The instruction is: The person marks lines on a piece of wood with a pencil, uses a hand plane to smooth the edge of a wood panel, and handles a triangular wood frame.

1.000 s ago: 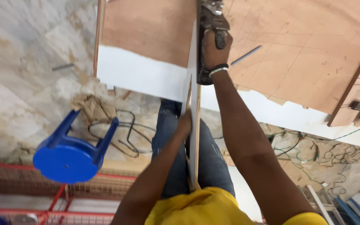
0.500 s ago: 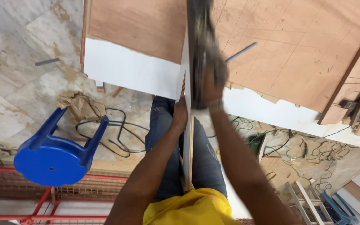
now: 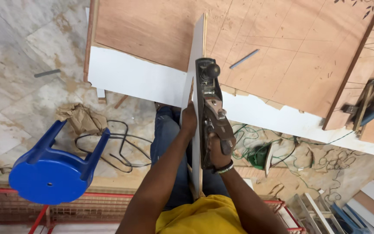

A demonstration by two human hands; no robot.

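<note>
A thin white-faced board (image 3: 197,65) stands on edge, running from my lap up over the plywood workbench (image 3: 152,34). A metal hand plane (image 3: 208,99) with a dark front knob rests on the board's top edge. My right hand (image 3: 218,149) is shut on the plane's rear handle; a band is on that wrist. My left hand (image 3: 189,121) grips the board's left face just beside the plane, holding it upright.
A blue plastic stool (image 3: 50,167) lies on its side at lower left, beside crumpled brown paper (image 3: 81,119) and a black cable (image 3: 117,147). Green wire (image 3: 260,151) tangles on the floor to the right. A red metal frame (image 3: 44,203) runs along the bottom. A grey pencil-like stick (image 3: 244,58) lies on the workbench.
My right hand has drawn the plane back along the board's edge, from the far end toward my body. My left hand has kept its hold on the board.
</note>
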